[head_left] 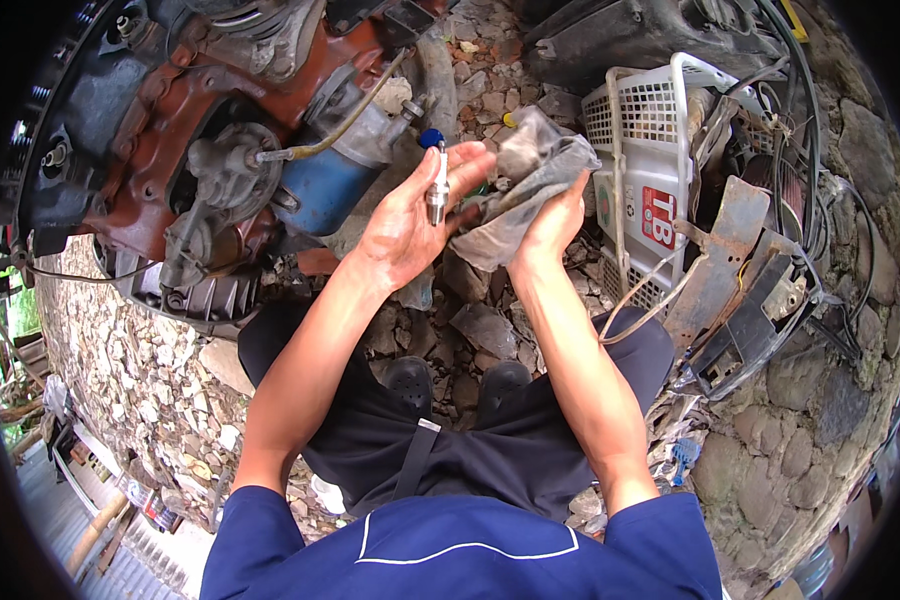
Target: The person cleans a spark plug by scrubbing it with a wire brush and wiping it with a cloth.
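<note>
A spark plug [437, 197] with a white insulator and metal threads stands upright against the palm of my left hand [405, 235]. My left thumb lies along it, and the fingers stretch toward the right. In my right hand [550, 225] is a dirty grey rag [510, 215], bunched at the top and hanging down toward the left. Its near edge comes close to my left fingertips; I cannot tell whether they touch. The cloth hides most of my right fingers.
At the upper left sits a reddish-brown engine [150, 150] with a blue cylindrical part [325, 190]. A white plastic crate [645, 180] holding cables and scraps stands at the right, beside a rusty metal bracket [725, 250]. Loose stones cover the ground; a stone wall [800, 440] rises at right.
</note>
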`<state>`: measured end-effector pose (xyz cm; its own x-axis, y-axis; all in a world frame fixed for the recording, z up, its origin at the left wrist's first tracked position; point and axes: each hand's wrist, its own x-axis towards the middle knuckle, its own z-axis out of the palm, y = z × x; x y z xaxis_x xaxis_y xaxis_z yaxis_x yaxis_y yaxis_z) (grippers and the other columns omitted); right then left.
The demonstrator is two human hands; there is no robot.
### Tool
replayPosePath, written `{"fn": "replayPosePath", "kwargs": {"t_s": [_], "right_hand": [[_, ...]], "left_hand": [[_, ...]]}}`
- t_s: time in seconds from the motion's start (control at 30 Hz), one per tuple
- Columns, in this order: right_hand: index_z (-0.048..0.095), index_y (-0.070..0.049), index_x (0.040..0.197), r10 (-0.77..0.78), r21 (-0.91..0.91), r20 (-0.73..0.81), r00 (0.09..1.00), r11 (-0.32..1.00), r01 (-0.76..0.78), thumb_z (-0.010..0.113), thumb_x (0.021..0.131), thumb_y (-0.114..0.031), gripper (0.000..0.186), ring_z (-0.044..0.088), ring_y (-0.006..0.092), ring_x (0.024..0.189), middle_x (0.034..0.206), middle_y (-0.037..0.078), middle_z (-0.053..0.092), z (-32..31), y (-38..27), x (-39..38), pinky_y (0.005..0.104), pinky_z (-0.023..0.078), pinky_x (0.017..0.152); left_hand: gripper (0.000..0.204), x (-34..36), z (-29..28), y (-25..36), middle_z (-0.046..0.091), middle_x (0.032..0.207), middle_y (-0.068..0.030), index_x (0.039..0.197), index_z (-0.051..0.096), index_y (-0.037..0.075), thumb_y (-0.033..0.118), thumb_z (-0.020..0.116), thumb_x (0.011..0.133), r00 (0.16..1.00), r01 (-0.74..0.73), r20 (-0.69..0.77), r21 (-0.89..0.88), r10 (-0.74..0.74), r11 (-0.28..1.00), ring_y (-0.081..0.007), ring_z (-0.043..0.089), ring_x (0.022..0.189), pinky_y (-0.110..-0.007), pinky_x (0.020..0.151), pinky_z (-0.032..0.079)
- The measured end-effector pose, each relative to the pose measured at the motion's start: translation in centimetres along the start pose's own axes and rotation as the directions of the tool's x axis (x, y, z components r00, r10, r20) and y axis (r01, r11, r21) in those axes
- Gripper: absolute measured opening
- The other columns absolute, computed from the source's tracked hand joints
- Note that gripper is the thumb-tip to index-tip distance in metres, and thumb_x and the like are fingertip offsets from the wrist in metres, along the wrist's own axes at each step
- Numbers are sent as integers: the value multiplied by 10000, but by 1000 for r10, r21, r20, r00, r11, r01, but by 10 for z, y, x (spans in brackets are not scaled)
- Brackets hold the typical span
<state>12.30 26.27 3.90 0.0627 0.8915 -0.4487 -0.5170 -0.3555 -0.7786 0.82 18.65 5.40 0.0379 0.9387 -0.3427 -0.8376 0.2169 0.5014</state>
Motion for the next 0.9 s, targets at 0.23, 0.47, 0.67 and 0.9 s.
{"fn": "replayPosePath", "kwargs": {"t_s": [0.23,0.47,0.67,0.9], "right_hand": [[546,67,1064,-113,-678,524,844,545,493,397,992,-297,400,592,445,948,1009,308,597,6,18,-40,462,449,786],[584,25,896,-80,-496,389,918,822,282,356,1007,-354,456,632,243,716,798,145,657,9,-3,-20,363,479,685],[561,-36,960,-55,-154,408,911,980,128,421,1007,-345,343,559,128,584,749,40,608,6,-6,-17,262,456,513],[570,-16,961,-113,-156,340,934,972,174,435,1007,-305,323,562,114,656,781,43,617,6,-17,-21,271,464,612]], "left_hand": [[653,17,11,-20,332,1478,-56,1473,272,110,529,341,977,965,-256,-3,205,263,945,-162,292,1358,-322,1125,224],[817,10,8,-20,108,1549,-166,1487,-103,112,654,148,930,922,-364,127,604,366,708,-293,188,1405,-387,1145,155],[829,-1,2,-2,418,1385,-173,1495,98,34,627,257,938,955,-296,208,568,214,768,-266,406,1280,-365,1087,248],[535,-10,10,-10,604,924,-268,1290,350,-82,266,541,932,886,-389,383,921,263,-33,-417,609,819,-440,721,487]]}}
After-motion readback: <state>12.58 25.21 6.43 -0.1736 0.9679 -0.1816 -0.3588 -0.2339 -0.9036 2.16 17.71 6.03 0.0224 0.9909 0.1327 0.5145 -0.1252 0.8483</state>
